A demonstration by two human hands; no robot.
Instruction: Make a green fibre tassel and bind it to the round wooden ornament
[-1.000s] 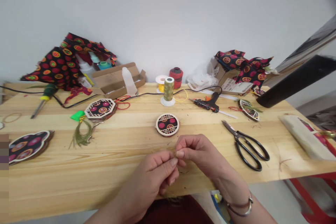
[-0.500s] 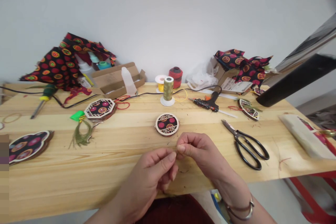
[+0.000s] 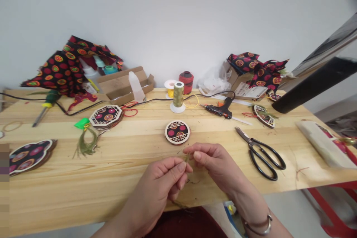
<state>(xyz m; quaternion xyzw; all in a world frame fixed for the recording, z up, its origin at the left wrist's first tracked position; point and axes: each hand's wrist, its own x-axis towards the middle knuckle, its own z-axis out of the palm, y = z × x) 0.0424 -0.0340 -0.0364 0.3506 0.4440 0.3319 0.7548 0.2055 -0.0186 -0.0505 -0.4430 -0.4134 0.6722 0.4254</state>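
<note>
My left hand [image 3: 164,184] and my right hand [image 3: 216,165] meet over the front of the wooden table [image 3: 111,171], both with fingers pinched together. Between the fingertips runs a thin olive-green thread [image 3: 186,158], and strands of it hang below my left hand at the table's edge. Just beyond my fingers lies a round wooden lattice ornament [image 3: 177,132] with dark patterned fabric inside. A spool of olive-gold thread [image 3: 178,96] stands upright behind it.
Black scissors [image 3: 262,154] lie to the right, a black glue gun [image 3: 221,110] behind them. A green tassel [image 3: 86,143] and octagonal ornaments [image 3: 106,116] sit left. Patterned fabric [image 3: 67,67], a cardboard box [image 3: 122,83], a red spool [image 3: 186,81] and a screwdriver [image 3: 44,106] line the back.
My hands have drawn slightly apart, the right one shifting a little right and the left one lowering. The thread between them shows more. Everything on the table stays put.
</note>
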